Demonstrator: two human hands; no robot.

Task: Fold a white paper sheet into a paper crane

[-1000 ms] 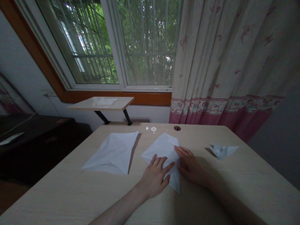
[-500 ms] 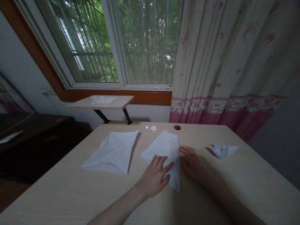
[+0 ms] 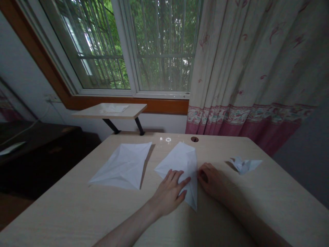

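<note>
A white sheet of paper [image 3: 180, 157], folded over along its right side, lies on the desk before me with its narrow point toward me. My left hand [image 3: 169, 193] rests flat on its lower part, fingers spread. At the sheet's right edge is my right hand [image 3: 212, 180], its fingers curled and thumb and fingertips together in a pinch against the edge. The exact contact at those fingertips is hard to see. To the left lies a second creased white sheet [image 3: 123, 166], opened out. A small folded paper figure [image 3: 244, 165], perhaps a bird, sits beyond my right hand.
The light wooden desk [image 3: 64, 209] carries a raised shelf [image 3: 136, 111] at the back left, with white paper [image 3: 114, 108] on it. A round cable hole [image 3: 194, 139] is near the rear edge. Behind are a barred window and a curtain [image 3: 218, 68].
My right fingers, earlier stretched onto the folded sheet's right side, have drawn back to its edge and curled. My left hand and the papers have stayed in place.
</note>
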